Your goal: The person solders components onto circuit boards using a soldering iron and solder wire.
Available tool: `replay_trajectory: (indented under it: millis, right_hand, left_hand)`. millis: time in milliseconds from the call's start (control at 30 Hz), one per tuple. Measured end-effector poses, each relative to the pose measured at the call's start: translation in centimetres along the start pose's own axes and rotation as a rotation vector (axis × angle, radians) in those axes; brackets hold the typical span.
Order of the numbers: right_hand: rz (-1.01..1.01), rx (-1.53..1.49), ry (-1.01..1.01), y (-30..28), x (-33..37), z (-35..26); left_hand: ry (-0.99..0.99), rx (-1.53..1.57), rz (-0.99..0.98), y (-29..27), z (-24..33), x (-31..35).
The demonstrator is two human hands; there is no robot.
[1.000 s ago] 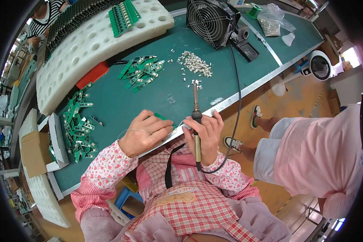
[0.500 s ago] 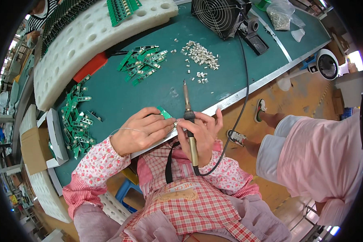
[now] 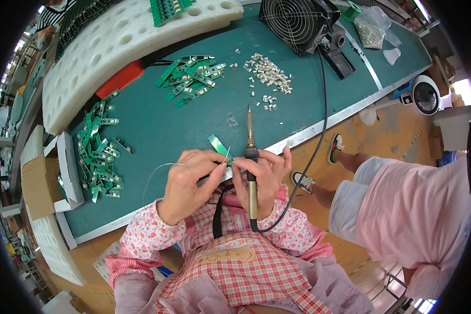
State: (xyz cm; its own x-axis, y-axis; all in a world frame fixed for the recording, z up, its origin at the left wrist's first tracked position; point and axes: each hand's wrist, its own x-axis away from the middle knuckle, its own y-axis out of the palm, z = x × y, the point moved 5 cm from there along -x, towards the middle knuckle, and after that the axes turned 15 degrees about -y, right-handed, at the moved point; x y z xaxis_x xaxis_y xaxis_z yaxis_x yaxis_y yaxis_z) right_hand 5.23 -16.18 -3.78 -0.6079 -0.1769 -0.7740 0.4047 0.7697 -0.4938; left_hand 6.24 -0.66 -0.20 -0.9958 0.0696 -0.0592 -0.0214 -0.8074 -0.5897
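My left hand is closed, with a thin silvery solder wire running through its fingers and its end standing up near the fingertips. A narrow green circuit board sticks out between my two hands, its lower end hidden by fingertips. My right hand is closed around a soldering iron, tip pointing up and away from me, clear of the board. Its thumb and forefinger also pinch near the board's lower end. Which hand bears the board I cannot tell.
Small silvery connectors lie heaped ahead. Green boards form one pile at the back and another at left. A black fan and an iron stand stand behind. The iron's cable crosses the table's edge. Another person is at right.
My left hand has drawn back and turned, its fingers now pinched nearer the wire's end. More of the green board shows. The iron has stayed in my right hand.
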Motion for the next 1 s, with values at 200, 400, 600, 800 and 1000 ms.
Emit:
replay_trajectory:
  millis: [200, 400, 600, 800, 1000]
  right_hand:
    - [-0.060, -0.016, 0.007, -1.0, 0.2, 0.7]
    - [-0.021, -0.369, 0.138, -3.8, 0.4, 1.8]
    - [-0.152, -0.261, -0.004, -5.8, 0.5, 1.4]
    - [-0.087, -0.144, -0.052, -2.7, -1.0, 0.5]
    - [-0.141, -0.048, -0.030, -0.7, -0.8, 0.2]
  left_hand:
    - [0.046, -0.008, 0.056, 0.5, -0.3, 0.4]
    - [0.041, -0.011, 0.023, 0.4, -0.2, 0.6]
    - [0.056, -0.002, 0.024, 0.2, -0.3, 0.8]
    - [0.044, -0.005, 0.026, 0.4, -0.1, 0.8]
    - [0.059, -0.008, 0.034, 0.4, -0.1, 0.9]
